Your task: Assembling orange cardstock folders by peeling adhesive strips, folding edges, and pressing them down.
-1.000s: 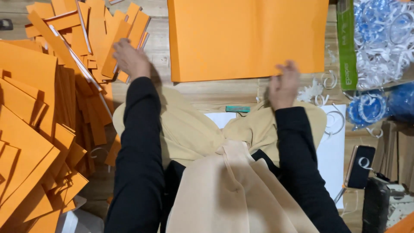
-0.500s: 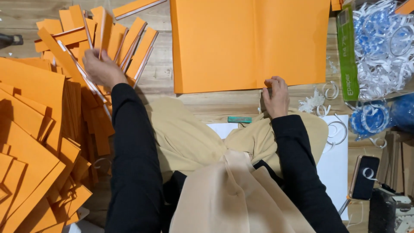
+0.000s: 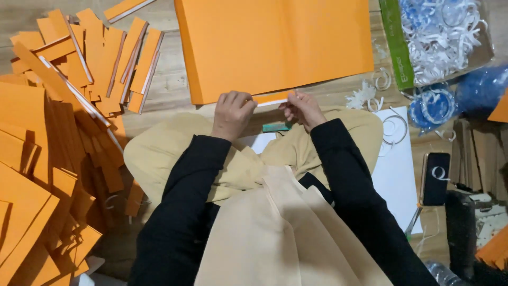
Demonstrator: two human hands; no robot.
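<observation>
- Head view: large orange sheet [image 3: 275, 45] lies flat on the wooden floor [image 3: 169, 87], far centre, its near edge just in front of the person's knees.
- Left hand [image 3: 232, 114] is curled into a loose fist, fingers together, pressing down on a narrow orange strip [image 3: 272, 98] that sits along the sheet's near edge.
- Right hand [image 3: 301, 108] has fingertips pinched together at the strip's right end; whether they actually clamp the strip I cannot tell, the contact is too small to read.
- Handling, as a judgement: sheet looks like thin card, light, fairly stiff when flat, but it will crease or buckle if lifted by one corner. Best taken at the near edge with both hands spread apart, or slid along the floor.
- The strip is lighter still and bendy; a pinch at each end keeps it straight.
- Pile of cut orange strips [image 3: 90, 58] at far left, more orange pieces [image 3: 32, 175] stacked near left.
- Small teal object [image 3: 276, 127] on the lap, between the hands.
- Bag of white shreds [image 3: 442, 37] far right; dark phone [image 3: 436, 178] near right.
</observation>
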